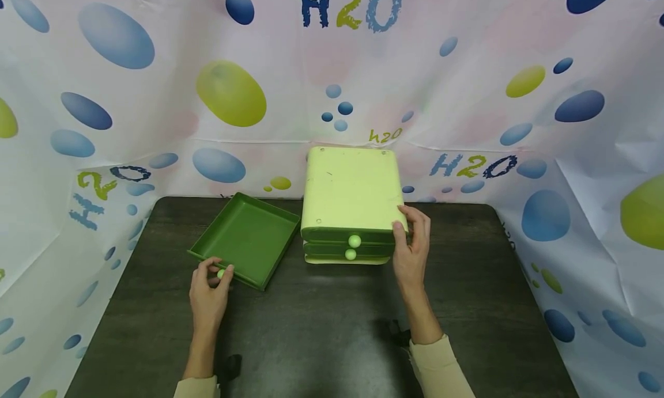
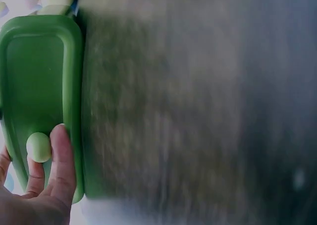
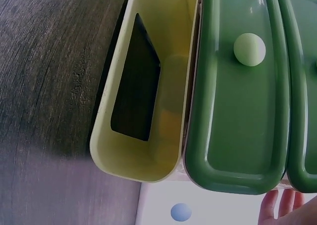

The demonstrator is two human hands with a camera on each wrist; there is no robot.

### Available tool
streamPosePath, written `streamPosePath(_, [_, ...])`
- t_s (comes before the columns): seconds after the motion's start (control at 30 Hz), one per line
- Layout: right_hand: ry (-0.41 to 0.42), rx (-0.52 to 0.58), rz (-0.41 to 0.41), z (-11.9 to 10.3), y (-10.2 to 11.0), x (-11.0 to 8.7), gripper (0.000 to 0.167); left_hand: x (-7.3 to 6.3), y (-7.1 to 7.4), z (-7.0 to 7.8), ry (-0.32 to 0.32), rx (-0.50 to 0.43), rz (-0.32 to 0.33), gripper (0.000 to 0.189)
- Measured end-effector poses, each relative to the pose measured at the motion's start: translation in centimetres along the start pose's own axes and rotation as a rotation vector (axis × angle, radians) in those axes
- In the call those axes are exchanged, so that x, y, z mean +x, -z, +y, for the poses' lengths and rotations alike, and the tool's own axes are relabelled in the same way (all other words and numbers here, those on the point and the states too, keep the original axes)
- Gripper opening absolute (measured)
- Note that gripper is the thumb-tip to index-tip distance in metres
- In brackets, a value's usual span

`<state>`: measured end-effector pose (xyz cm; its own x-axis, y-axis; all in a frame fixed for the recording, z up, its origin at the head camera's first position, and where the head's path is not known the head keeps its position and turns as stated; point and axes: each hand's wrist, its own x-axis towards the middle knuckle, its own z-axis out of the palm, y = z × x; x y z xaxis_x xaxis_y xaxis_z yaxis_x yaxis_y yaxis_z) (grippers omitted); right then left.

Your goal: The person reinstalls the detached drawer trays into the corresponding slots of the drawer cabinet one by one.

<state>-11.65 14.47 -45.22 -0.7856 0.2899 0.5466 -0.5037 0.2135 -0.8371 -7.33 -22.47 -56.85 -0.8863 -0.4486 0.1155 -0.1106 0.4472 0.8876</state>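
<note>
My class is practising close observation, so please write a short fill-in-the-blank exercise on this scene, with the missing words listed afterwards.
1. The hand at the knob of the loose drawer is the person's ____ hand.
2. The cabinet has ____ green drawers in place.
3. The slot without a drawer is the cabinet's ____ one.
4. The other hand touches the cabinet on its ____ side, as the person sees it.

Missing words: left; two; bottom; right.

Near left, a pale cream fabric sleeve (image 1: 197,388); near right, a matching cream sleeve (image 1: 441,370); a small black piece (image 1: 233,366) beside each; left hand (image 1: 208,294) and right hand (image 1: 412,253) bare
</note>
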Motion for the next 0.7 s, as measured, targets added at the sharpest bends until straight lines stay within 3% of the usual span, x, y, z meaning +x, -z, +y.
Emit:
streamPosePath(0.13, [0.001,0.000,-0.002,0.1,0.0,0.0,0.029,0.1,-0.2,-0.1,0.002,-0.074,0.007,0.033])
streamPosePath(0.33, [-0.005,0.000,-0.012,0.6,0.1,0.0,0.029,0.0,-0.2,0.5,0.011,-0.092,0.016,0.031])
streamPosePath(0.53, [-0.004,-0.015,-0.020,0.1,0.2,-0.1,0.030,-0.5,-0.2,0.5,0.052,-0.131,-0.022,0.032])
streamPosePath(0.7, [0.005,-0.028,-0.078,0.1,0.7,0.0,0.037,-0.7,0.1,0.8,0.081,-0.180,-0.060,0.031])
